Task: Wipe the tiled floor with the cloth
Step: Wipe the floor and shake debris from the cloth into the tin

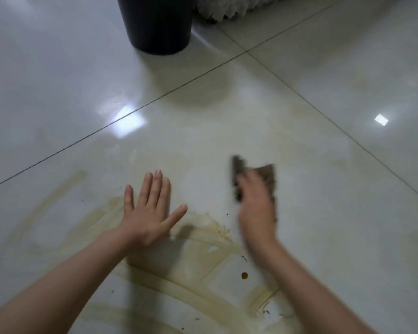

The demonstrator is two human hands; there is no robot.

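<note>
Head view looked down on a glossy pale tiled floor [323, 80], with a black bin [158, 22] standing at the far edge. Well nearer than the bin and slightly to its left, the left hand [146, 218] lay flat on the tile, palm down, fingers straight and spread, holding nothing. Nearer than the bin and to its right, the right hand [256, 208] rested on top of a brown cloth [267, 174] that lay on the floor, its corners showing beyond the fingertips. That hand was blurred, so I could not tell whether the fingers curled round the cloth or only pressed it down. Yellowish-brown smears [179, 285] streaked the tile on the near side of both hands, far from the bin, with a small brown drop [244, 275] and dark specks among them. Just right of the bin, a white fringed fabric [227, 8] touched the floor. Dark joint lines crossed [247, 52] a little nearer than the bin, to its right.
</note>
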